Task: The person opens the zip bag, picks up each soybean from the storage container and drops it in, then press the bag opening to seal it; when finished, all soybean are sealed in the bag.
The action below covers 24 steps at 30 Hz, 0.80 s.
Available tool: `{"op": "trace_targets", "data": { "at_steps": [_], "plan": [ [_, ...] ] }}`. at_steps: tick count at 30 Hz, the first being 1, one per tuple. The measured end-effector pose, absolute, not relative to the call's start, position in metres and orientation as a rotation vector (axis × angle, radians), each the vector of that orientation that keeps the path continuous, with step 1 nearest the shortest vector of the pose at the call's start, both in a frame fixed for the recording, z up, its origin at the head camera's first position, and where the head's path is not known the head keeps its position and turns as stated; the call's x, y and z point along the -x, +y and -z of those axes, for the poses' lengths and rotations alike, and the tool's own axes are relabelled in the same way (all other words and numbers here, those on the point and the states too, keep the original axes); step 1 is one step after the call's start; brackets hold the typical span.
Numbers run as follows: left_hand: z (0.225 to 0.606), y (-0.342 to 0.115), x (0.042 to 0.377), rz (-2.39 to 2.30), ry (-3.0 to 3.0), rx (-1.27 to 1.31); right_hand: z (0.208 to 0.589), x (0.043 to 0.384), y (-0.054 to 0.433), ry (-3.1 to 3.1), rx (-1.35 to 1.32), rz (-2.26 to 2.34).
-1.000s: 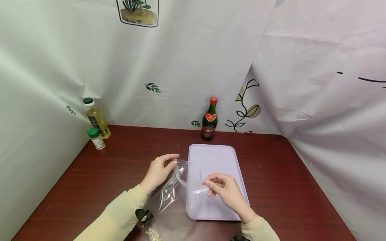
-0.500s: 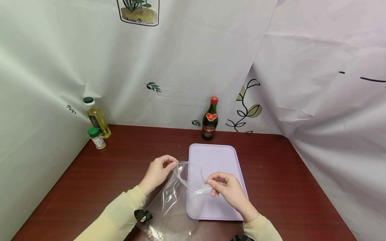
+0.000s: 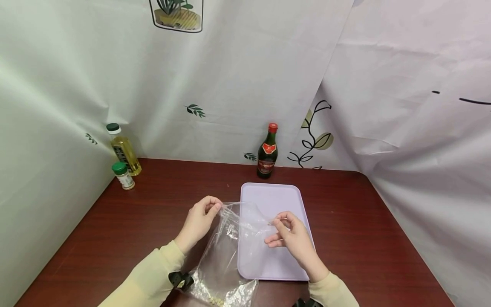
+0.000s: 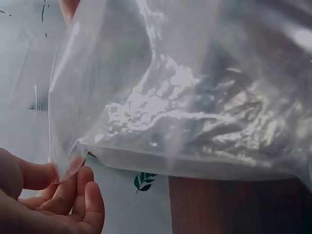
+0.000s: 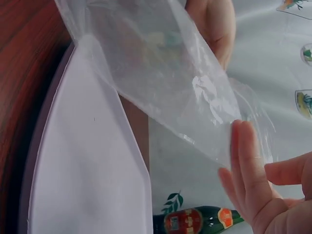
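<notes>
A clear plastic bag (image 3: 226, 251) hangs between my two hands over the table. My left hand (image 3: 197, 221) pinches one corner of its top edge between thumb and fingers. On the other side, my right hand (image 3: 293, 238) pinches the edge with thumb and index finger while its other fingers extend. Small pale-yellow pieces (image 3: 216, 301) lie at the bag's bottom. Behind the right part of the bag, a lilac tray (image 3: 272, 202) shows through the film. The right wrist view shows the bag's film (image 5: 170, 87) stretched toward the right fingertips (image 5: 246, 141).
A green bottle with a red cap (image 3: 267, 153) stands behind the tray. At the back left are a yellow oil bottle (image 3: 126, 151) and a small green-lidded jar (image 3: 123, 175). White printed cloth (image 3: 215, 76) hangs behind the dark red table (image 3: 364, 238).
My right hand has shifted slightly right and up, drawing the bag's top edge straighter. The bag's lower part, with the pale pieces, has swung to the right. The left hand has barely moved.
</notes>
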<state>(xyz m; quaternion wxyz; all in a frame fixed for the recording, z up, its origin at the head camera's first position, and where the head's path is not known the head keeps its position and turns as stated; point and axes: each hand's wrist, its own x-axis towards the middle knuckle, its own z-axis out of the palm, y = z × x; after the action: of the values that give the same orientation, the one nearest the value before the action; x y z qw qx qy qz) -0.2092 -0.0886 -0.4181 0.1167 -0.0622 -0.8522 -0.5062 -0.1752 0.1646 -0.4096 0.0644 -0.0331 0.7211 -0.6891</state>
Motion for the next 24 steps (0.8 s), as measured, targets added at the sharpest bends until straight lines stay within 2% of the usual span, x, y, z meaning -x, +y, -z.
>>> {"op": "trace_targets", "data": {
  "at_steps": [24],
  "plan": [
    [0.41,-0.101,0.2,1.636,-2.411,0.078,0.404,0.174,0.165,2.353,0.188,2.033]
  ]
}}
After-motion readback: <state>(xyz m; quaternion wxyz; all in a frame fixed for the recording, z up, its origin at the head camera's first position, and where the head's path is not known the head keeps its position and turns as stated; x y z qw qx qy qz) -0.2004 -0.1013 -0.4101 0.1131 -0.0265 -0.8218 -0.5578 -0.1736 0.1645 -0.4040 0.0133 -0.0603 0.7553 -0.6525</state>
